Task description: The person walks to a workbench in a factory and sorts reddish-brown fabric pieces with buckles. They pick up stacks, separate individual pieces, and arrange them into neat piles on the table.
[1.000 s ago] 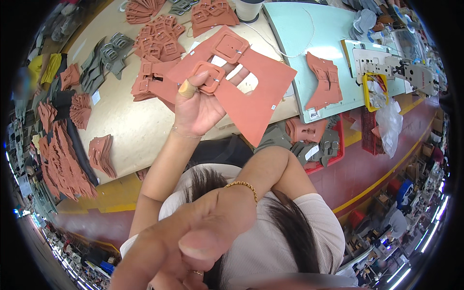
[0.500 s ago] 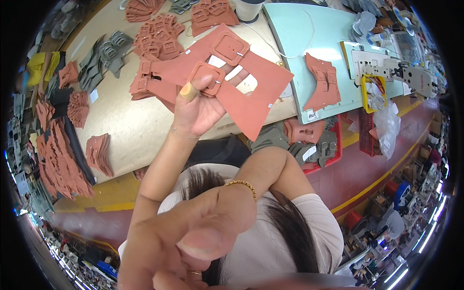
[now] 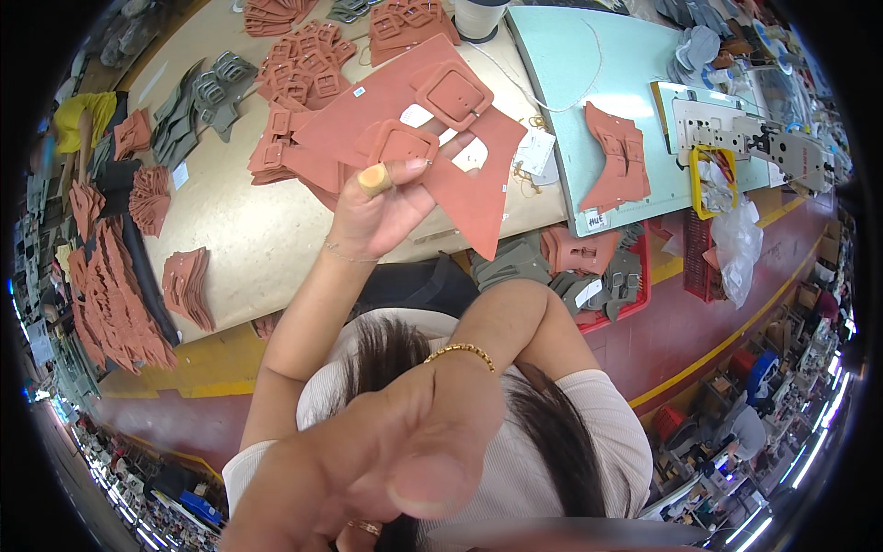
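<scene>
My left hand (image 3: 386,216) holds up a flat terracotta leather-like strap piece (image 3: 483,207) over the table, with a yellow cover on the thumb. Two covered square buckles are on it: an upper buckle (image 3: 453,96) and a lower buckle (image 3: 405,143), which my thumb presses near its prong. Fingers show through the gap behind the piece. My right hand (image 3: 386,451) is raised very close to the camera, large and blurred. A gold bracelet is on its wrist and a ring on one finger; the fingertips run out of the picture, so any grip is hidden.
Terracotta buckled straps (image 3: 303,64) and grey-green straps (image 3: 202,97) lie in piles on the beige table (image 3: 248,267). To the right are a pale green tabletop (image 3: 561,64), a sewing machine (image 3: 713,124) and a red crate (image 3: 635,304). Another person in yellow (image 3: 78,124) stands far left.
The strap piece has tilted and turned in my left hand, its lower tip and right corner shifting leftward. My right hand has moved slightly rightward near the camera.
</scene>
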A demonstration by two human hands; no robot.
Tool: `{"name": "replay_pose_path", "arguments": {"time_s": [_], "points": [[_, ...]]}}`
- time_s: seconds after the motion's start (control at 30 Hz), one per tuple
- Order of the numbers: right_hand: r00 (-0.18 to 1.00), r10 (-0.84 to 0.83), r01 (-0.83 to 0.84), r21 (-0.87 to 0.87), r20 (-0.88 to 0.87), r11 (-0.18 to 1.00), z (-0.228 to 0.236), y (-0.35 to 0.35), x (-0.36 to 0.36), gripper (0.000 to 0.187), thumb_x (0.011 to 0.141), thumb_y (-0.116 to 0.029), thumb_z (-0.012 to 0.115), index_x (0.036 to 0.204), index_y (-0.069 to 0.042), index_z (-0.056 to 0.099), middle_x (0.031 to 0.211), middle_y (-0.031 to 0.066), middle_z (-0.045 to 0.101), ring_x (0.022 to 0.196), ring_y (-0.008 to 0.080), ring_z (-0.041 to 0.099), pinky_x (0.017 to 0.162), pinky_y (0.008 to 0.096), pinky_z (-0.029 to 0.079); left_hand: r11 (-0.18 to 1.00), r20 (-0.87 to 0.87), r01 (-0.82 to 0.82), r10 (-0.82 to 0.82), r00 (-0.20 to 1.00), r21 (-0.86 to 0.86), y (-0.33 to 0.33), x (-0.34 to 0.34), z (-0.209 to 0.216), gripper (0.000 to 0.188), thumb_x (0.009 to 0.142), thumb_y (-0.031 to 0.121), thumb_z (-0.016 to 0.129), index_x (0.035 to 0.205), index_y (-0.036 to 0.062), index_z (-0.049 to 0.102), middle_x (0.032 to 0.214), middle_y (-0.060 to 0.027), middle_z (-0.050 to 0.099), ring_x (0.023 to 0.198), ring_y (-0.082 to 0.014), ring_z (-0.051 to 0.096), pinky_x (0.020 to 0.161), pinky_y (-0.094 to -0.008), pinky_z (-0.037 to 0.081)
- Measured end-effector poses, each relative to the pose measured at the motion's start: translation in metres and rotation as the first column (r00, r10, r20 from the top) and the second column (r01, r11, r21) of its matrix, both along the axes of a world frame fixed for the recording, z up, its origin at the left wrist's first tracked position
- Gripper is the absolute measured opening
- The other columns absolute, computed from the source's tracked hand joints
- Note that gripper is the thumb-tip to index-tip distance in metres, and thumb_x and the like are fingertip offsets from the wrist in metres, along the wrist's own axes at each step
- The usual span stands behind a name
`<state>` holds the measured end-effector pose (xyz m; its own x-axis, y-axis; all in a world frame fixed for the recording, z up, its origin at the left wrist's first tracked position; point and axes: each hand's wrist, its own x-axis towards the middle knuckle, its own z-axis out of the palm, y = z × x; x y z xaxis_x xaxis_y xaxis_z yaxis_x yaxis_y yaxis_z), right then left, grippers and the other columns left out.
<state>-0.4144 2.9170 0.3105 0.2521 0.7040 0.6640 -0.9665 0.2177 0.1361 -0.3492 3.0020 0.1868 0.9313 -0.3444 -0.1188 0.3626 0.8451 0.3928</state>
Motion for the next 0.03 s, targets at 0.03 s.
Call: {"name": "replay_pose_path", "arguments": {"time_s": [0.03], "points": [[0.998, -0.059, 0.059, 0.052, -0.004, 0.997, 0.002, 0.0006, 0.0019, 0.063, 0.097, -0.05, 0.04, 0.145, -0.014, 0.022, 0.117, 0.0106, 0.056, 0.104, 0.0206, 0.059, 0.078, 0.0342, 0.052, 1.0, -0.003, 0.004, -0.004, 1.0, 0.009, 0.0009, -0.0009, 0.0008, 0.071, 0.083, 0.001, 0.055, 0.145, 0.0028, 0.02, 0.153, -0.0168, 0.019, 0.14, -0.0404, 0.02, 0.111, -0.0598, 0.023]]}}
